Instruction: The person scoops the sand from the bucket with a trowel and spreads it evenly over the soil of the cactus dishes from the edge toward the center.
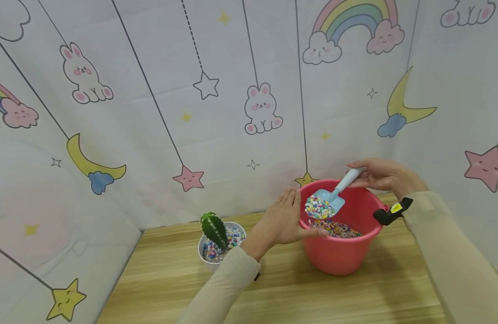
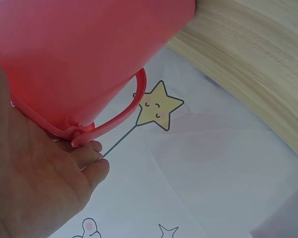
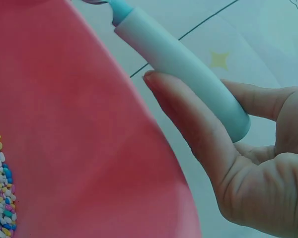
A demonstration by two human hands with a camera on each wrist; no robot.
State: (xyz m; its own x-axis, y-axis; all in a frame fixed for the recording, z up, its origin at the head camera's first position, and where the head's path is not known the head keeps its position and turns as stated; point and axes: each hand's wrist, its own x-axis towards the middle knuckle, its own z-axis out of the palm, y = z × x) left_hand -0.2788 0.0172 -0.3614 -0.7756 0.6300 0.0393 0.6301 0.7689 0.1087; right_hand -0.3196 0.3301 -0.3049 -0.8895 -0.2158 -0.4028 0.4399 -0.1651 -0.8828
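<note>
A red bucket (image 1: 338, 256) stands on the table with small multicoloured pebbles (image 1: 338, 228) inside. My left hand (image 1: 283, 220) rests against its left side, fingers along the outer wall and thumb stretched across the front of the rim. In the left wrist view its fingertips lie by the root of the red bucket handle (image 2: 114, 119). My right hand (image 1: 376, 174) grips the pale handle of a light blue scoop (image 1: 334, 200), thumb on one side and fingers on the other (image 3: 188, 79). The scoop is over the bucket's opening, heaped with pebbles.
Left of the bucket, a white pot (image 1: 201, 252) holds a green cactus (image 1: 213, 230) among similar pebbles. The wooden table (image 1: 159, 270) ends at a printed cloth backdrop (image 1: 216, 135) behind. A black strap with a yellow label (image 1: 394, 210) is at my right wrist.
</note>
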